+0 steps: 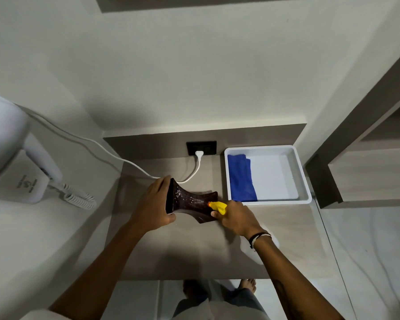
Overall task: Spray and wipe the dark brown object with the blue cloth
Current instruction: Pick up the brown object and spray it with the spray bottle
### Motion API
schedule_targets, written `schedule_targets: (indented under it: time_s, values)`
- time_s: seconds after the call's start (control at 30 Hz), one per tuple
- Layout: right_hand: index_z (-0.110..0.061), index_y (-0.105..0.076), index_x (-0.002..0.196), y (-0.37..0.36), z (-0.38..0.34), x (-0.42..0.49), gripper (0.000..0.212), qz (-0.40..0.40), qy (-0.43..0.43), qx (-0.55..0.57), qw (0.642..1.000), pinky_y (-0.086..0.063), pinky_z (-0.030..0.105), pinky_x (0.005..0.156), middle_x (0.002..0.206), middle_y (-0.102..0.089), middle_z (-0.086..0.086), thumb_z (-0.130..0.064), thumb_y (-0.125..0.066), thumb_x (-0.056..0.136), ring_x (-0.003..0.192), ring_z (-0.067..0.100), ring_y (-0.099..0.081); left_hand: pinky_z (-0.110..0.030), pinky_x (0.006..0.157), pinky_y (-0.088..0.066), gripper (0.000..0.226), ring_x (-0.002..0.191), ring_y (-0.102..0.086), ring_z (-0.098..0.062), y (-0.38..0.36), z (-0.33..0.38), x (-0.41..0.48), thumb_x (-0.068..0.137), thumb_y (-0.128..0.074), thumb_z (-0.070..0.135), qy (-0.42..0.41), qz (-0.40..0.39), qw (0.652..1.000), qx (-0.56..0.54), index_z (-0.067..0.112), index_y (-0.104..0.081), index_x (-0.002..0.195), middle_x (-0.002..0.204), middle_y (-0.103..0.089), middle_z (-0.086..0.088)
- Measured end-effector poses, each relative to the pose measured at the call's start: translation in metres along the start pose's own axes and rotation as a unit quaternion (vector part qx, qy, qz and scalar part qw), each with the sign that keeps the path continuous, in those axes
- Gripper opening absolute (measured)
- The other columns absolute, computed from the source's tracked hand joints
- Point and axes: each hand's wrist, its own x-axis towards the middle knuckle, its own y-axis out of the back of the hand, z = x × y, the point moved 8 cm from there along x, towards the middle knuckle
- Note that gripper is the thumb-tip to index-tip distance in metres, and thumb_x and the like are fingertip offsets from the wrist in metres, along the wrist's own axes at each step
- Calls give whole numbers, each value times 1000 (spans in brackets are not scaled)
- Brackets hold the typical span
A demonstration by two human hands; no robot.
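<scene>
Desk [194, 255] carries everything: blue cloth [241, 179] waits in the white tray [304, 181]. Left hand [154, 204] clamps the tilted dark brown object [187, 202]; right hand [237, 218] grips the yellow-nozzled spray bottle [218, 206]. Overspray might reach the wall socket [201, 147], or wet wood could slip.

A white hair dryer [7, 144] hangs left, its cord [116, 155] plugged into the black socket [201, 147].

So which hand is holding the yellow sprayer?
The right hand, with wristbands, grips the yellow sprayer. The left hand holds the dark brown object.
</scene>
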Motion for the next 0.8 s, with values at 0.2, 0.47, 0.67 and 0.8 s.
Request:
schedule_targets:
  time_s: [0.2, 0.47, 0.67, 0.8]
  values:
    - [-15, -71, 129, 8, 3, -4, 52, 22, -1, 28, 999, -62, 44, 88, 107, -78, 14, -57, -62, 101, 96, 29, -74, -46, 114, -46, 122, 142, -48, -35, 4, -15, 0, 56, -85, 45, 29, -3, 999, -37, 7, -35, 160, 156, -48, -13]
    - [-19, -67, 141, 9, -40, -24, 46, -3, 135, 109, 985, -60, 39, 93, 123, -79, 9, -46, -64, 104, 108, 25, -74, -44, 83, -65, 73, 86, -78, -18, 2, -51, -10, 50, -85, 74, 251, 9, 933, -257, 27, -74, 104, 95, -80, 4]
    - [-16, -69, 128, 4, -62, -25, 44, -2, 154, 65, 986, -60, 49, 91, 115, -77, 9, -51, -66, 101, 103, 28, -72, -50, 87, -66, 89, 86, -79, -27, -3, -69, -15, 38, -88, 79, 347, 31, 878, -328, 15, -79, 99, 93, -81, -9]
    - [-20, -68, 128, 3, -66, -20, 48, 5, 145, 23, 989, -61, 44, 90, 117, -77, 7, -59, -62, 101, 104, 28, -72, -46, 84, -67, 87, 83, -79, -24, -2, -66, -17, 39, -88, 81, 349, 27, 878, -326, 17, -80, 97, 91, -81, -6]
